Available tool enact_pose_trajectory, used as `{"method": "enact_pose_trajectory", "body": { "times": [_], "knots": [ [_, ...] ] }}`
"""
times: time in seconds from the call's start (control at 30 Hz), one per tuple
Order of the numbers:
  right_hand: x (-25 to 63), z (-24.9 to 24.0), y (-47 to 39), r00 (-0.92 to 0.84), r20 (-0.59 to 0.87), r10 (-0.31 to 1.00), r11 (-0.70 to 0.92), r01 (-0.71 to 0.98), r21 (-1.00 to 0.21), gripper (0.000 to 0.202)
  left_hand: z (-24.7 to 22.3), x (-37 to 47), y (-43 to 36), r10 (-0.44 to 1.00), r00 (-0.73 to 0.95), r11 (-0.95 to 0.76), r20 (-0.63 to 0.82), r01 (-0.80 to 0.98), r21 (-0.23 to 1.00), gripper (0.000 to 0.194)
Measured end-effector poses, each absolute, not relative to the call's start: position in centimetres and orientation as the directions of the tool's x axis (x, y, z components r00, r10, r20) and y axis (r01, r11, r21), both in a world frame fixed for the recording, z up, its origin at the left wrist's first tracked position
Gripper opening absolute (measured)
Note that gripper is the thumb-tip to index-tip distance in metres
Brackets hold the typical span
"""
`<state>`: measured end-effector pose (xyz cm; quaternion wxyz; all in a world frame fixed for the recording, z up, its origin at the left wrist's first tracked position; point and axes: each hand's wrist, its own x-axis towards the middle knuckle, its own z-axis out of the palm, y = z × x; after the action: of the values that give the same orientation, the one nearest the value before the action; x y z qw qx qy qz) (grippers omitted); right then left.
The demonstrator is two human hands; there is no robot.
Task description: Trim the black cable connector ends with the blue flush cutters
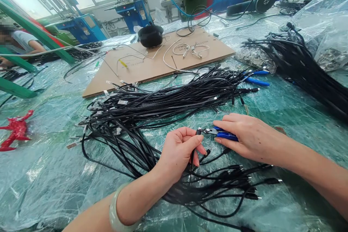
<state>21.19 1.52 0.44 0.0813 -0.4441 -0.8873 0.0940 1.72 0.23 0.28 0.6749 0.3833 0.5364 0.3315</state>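
My left hand (182, 148) pinches a black cable (198, 133) just below its connector, which points up between thumb and fingers. Blue-handled wire cutters (227, 136) are gripped in my right hand (250, 136), their metal jaws up against that connector. Whether the jaws are closed on it is too small to tell. Beneath both hands spreads a loose bundle of black cables (223, 179), connector ends toward the right. Behind them lies a larger pile of black cables (168, 96), with pale tags or bare ends at the left.
Flat cardboard (152, 59) bears a black round object (150, 36) and white cables (187, 49). Another blue-handled tool (257, 79) lies by the pile. More black cables (301, 65) lie at right, a red object (16, 130) at left. A person (24, 43) sits far left.
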Motion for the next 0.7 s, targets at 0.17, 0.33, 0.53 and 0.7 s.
{"method": "enact_pose_trajectory", "body": {
  "times": [0.17,0.33,0.53,0.7],
  "knots": [
    [20.99,0.40,1.58,-0.594,0.070,0.801,0.594,0.777,-0.207,0.025,0.19,1.68,0.14,0.863,0.208,0.475,-0.461,-0.022,0.879,0.018],
    [20.97,0.35,1.60,-0.589,0.054,0.806,0.584,0.778,-0.232,0.023,0.23,1.66,0.07,0.864,0.200,0.477,-0.463,-0.023,0.879,0.020],
    [21.10,0.18,1.50,-0.591,0.062,0.804,0.587,0.773,-0.242,0.022,0.29,1.72,0.13,0.863,0.200,0.477,-0.465,-0.015,0.879,0.021],
    [21.23,0.20,1.62,-0.593,0.068,0.802,0.587,0.764,-0.267,0.023,0.29,1.70,0.13,0.863,0.201,0.476,-0.463,-0.022,0.879,0.020]
  ]
}}
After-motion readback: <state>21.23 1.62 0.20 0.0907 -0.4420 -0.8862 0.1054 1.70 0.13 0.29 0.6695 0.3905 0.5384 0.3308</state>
